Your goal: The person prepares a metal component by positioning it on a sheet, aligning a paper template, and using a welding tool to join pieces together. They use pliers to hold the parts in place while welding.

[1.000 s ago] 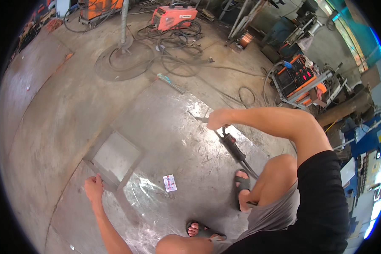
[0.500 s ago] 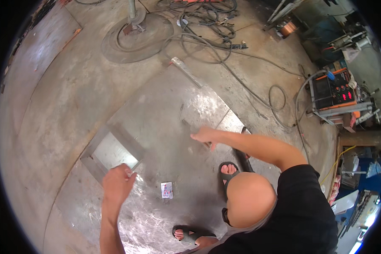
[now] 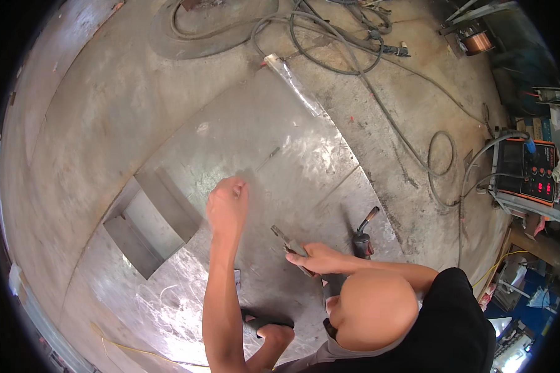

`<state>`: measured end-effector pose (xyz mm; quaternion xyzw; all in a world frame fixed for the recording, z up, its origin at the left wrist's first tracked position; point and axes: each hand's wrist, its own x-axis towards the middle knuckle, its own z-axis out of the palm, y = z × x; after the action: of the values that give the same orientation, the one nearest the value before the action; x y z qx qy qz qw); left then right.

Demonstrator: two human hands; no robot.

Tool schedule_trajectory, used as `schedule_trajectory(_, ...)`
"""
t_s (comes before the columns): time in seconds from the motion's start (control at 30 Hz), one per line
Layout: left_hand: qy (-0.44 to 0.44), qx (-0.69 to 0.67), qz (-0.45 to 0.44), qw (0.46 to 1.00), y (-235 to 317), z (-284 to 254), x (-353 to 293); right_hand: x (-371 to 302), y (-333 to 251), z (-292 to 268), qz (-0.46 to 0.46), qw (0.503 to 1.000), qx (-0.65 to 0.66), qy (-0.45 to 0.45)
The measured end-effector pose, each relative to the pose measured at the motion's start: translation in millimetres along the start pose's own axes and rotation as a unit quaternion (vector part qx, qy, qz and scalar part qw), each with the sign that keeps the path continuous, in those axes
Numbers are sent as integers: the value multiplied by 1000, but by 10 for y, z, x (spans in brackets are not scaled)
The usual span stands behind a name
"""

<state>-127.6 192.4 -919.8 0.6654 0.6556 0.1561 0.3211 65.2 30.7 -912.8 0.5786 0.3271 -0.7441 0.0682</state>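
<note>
Risk I see: pliers (image 3: 290, 244) clenched in my right hand (image 3: 317, 258) could slip while my fisted left hand (image 3: 228, 208) hovers over the sheet (image 3: 280, 168).

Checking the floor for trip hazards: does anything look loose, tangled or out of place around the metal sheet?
Yes. Welding cables lie in loose tangled loops across the floor above the metal sheet, and a welding torch rests on the sheet beside the right hand.

The left hand (image 3: 228, 206) is curled into a loose fist, its arm stretched straight out ahead. The right hand (image 3: 314, 256) has its fingers closed, elbow bent out to the side.
</note>
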Motion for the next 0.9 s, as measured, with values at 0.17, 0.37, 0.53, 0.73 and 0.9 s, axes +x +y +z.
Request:
schedule_trajectory(0.17,-10,22,20,1000,6,134,136,57,83,104,-30,999,15,-29)
schedule_trajectory(0.37,-195,192,-57,960,-109,-430,-315,-45,328,158,-58,993,-102,19)
schedule_trajectory(0.53,-199,280,-228,911,-722,-420,-1650,22,277,274,-74,993,-97,-6)
schedule_trajectory(0.73,-8,43,-229,972,-886,-121,-2219,53,258,301,-91,990,-105,13)
schedule_trajectory(0.9,63,-19,-131,989,-796,118,-2001,63,400,247,-96,989,-87,75)
